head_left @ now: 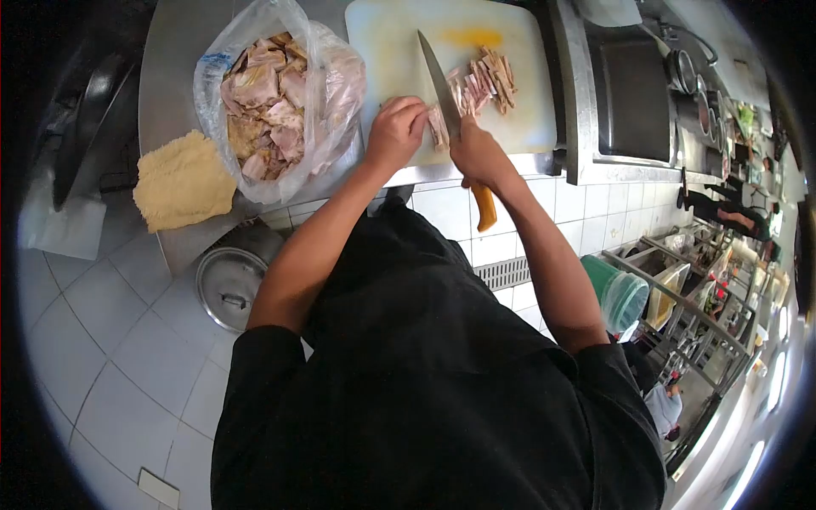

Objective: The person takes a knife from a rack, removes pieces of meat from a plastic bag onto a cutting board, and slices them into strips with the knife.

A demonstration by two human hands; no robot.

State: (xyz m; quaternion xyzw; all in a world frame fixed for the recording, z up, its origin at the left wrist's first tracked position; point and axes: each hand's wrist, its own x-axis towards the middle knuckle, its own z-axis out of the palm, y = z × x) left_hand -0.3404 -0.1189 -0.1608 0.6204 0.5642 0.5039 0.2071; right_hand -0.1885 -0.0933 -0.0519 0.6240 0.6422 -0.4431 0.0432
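My right hand [478, 155] grips a knife [439, 82] with a long blade and a yellow handle, its tip pointing away from me over the white cutting board [391, 34]. Just left of the blade lies a piece of meat [438, 127], and the curled fingers of my left hand [397, 132] rest beside its edge. Whether those fingers pinch the meat is hard to see. Cut strips of meat [493, 81] are heaped to the right of the blade. A clear plastic bag [327, 93] full of meat chunks [268, 106] stands left of the board.
A tan cloth [184, 181] lies at the counter's left corner. Below it, a lidded metal pot [231, 289] sits on the tiled floor. A sink basin [631, 93] is to the right, with a green bucket [608, 289] and metal shelving [688, 314] farther back. Other people [739, 217] stand at far right.
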